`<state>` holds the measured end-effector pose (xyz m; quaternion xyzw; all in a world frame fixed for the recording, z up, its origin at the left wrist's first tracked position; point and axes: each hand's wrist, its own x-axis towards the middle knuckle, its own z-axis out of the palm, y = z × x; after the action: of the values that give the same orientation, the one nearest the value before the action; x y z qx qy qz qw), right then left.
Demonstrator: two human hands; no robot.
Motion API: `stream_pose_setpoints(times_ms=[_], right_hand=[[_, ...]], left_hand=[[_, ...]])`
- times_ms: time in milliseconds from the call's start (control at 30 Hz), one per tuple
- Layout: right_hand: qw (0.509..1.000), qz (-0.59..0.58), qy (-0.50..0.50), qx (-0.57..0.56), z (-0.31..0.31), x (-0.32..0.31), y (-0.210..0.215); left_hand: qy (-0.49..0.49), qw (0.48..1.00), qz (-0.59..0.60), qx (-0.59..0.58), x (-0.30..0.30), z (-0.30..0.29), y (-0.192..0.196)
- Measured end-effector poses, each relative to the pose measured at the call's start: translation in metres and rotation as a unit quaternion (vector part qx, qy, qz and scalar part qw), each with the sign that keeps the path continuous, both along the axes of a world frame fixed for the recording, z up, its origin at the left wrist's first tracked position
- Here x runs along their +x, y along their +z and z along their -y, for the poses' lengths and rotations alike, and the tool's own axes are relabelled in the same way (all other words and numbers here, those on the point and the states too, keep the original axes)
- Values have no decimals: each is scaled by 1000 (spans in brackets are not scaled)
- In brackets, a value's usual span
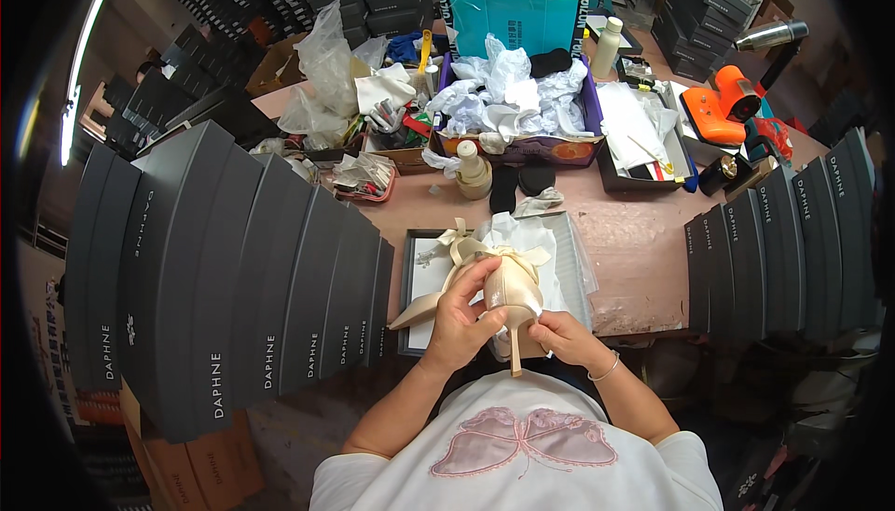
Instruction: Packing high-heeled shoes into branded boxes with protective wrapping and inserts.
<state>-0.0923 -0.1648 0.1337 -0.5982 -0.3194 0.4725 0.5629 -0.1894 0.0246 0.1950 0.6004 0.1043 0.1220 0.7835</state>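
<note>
A cream satin high-heeled shoe [511, 285] with a bow is up in front of me, its slim heel pointing toward my body. My left hand [466, 317] is wrapped round its left side, thumb near the top of the heel. Against the right side of the shoe's back, my right hand [569, 338] has its fingers pinched together; whatever lies between the fingertips is hidden. A second cream shoe [419, 310] lies to the left, partly behind my left hand, over an open grey shoebox [406, 264]. White tissue paper [550, 255] spreads behind the held shoe.
Tall rows of dark grey shoeboxes [266, 269] [778, 250] flank the pink table [639, 273]. Further back stand a purple carton [592, 105] of crumpled paper, a cream bottle [474, 175], black pads [536, 178], a tray of tools [365, 175] and an orange device [713, 115].
</note>
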Motion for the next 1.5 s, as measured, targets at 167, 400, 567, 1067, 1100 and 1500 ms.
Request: stream_pose_setpoints(times_ms=[167,400,567,1067,1100,1500], right_hand=[[1000,13,-10,6,-1,-4,4],[1000,-8,-20,6,1,-7,-9],[994,-90,-51,37,-18,-30,-13],[975,-6,219,50,-76,-24,9],[980,-42,192,21,-68,7,14],[889,402,-140,-167,-70,268,-199]], left_hand=[[0,1000,-2,-11,-2,1,-2],[-43,998,14,36,-6,-3,-3],[-25,925,-12,379,-20,-19,9],[-85,977,-107,162,-15,-79,-13],[-91,978,-108,154,-20,-74,-13],[-93,961,-153,209,2,-9,-13]])
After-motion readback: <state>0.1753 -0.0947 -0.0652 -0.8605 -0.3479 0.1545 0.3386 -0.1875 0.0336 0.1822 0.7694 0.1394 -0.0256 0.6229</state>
